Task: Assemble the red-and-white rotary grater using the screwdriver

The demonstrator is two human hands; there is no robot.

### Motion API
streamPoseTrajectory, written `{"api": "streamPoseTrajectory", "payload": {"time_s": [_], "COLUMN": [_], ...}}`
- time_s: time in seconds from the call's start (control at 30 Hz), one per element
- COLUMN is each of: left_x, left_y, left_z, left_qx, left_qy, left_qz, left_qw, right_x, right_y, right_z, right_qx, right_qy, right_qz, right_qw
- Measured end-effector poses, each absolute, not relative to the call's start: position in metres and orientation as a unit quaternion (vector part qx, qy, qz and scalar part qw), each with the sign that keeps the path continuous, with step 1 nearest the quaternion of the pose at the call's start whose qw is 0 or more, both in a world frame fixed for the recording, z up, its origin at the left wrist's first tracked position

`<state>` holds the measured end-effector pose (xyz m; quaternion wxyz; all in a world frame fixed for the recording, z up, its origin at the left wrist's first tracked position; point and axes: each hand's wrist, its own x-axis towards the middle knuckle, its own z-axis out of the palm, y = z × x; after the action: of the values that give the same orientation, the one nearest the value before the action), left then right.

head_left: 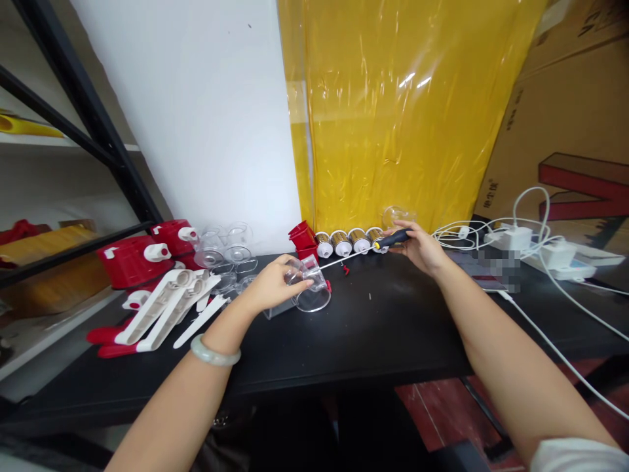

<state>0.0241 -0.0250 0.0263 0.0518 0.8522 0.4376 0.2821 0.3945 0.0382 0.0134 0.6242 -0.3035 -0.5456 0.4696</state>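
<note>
My left hand [282, 283] is closed on a clear plastic part [313, 298] with a round rim, held low over the black table. In my right hand [417, 246] is a screwdriver [393, 238] with a black and yellow handle. Its long shaft runs left and down, and the tip meets the clear part; whether it sits on a screw is too small to tell. A small red piece [329, 286] shows at the clear part's right side. Another small red piece [346, 269] lies on the table just below the shaft.
White and red handles [162, 308] and red housings [132, 262] are piled at the left beside clear cups [223, 242]. Behind my hands stand red parts [303, 239] and several canisters [341, 243]. White cables and chargers [514, 242] lie at the right.
</note>
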Motion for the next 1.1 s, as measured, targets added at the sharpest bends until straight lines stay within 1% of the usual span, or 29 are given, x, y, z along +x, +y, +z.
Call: {"api": "streamPoseTrajectory", "payload": {"time_s": [0.07, 0.17, 0.2, 0.37, 0.53, 0.57, 0.7, 0.9, 1.03, 1.1], "left_x": [0.0242, 0.0245, 0.0247, 0.0247, 0.0243, 0.0243, 0.0242, 0.0244, 0.0247, 0.0246], "left_y": [-0.0249, -0.0252, -0.0255, -0.0269, -0.0269, -0.0268, -0.0266, -0.0266, -0.0268, -0.0269], "left_z": [0.0261, 0.0259, 0.0261, 0.0276, 0.0269, 0.0268, 0.0265, 0.0271, 0.0276, 0.0276], "left_qx": [0.853, 0.852, 0.852, 0.854, 0.858, 0.858, 0.856, 0.855, 0.854, 0.855], "left_qy": [0.436, 0.436, 0.436, 0.437, 0.429, 0.43, 0.436, 0.436, 0.439, 0.438], "left_qz": [0.283, 0.286, 0.286, 0.279, 0.28, 0.279, 0.275, 0.276, 0.274, 0.273], "left_qw": [0.05, 0.05, 0.049, 0.046, 0.043, 0.043, 0.048, 0.046, 0.051, 0.05], "right_x": [0.395, 0.3961, 0.396, 0.395, 0.3972, 0.3971, 0.3952, 0.3962, 0.3957, 0.3962], "right_y": [0.0375, 0.0382, 0.0382, 0.0352, 0.0344, 0.0339, 0.0309, 0.0336, 0.0307, 0.0299], "right_z": [0.0131, 0.0115, 0.0113, 0.0138, 0.0146, 0.0153, 0.0191, 0.0167, 0.0178, 0.0181], "right_qx": [-0.317, -0.379, -0.378, -0.274, -0.371, -0.366, -0.273, -0.357, -0.275, -0.276], "right_qy": [-0.561, -0.578, -0.576, -0.553, -0.572, -0.569, -0.557, -0.577, -0.557, -0.562], "right_qz": [0.449, 0.391, 0.391, 0.474, 0.395, 0.396, 0.458, 0.411, 0.473, 0.473], "right_qw": [0.619, 0.607, 0.61, 0.628, 0.615, 0.621, 0.637, 0.609, 0.625, 0.619]}}
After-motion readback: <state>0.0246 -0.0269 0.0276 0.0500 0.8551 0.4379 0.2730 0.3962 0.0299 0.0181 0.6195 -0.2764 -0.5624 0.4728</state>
